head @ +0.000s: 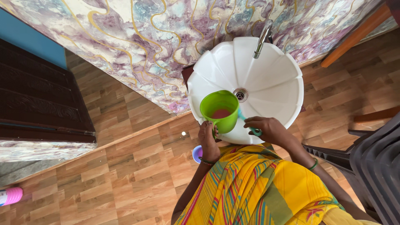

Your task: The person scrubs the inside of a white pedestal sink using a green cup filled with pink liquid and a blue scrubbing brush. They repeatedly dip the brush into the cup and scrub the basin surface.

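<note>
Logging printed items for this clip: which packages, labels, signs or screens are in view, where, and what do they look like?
Bottle-like container: on the wood-pattern floor at the far left edge, cut off by the frame; pink body with a white-and-blue end that may be a label.
No signs or screens are visible.

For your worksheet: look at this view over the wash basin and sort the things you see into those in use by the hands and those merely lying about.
In use:
- green mug, held by the left hand
- teal-handled tool, held by the right hand
- white basin
- tap

Lying about:
- pink-capped container on the floor
- dark plastic chairs
- purple object beneath the basin
</note>
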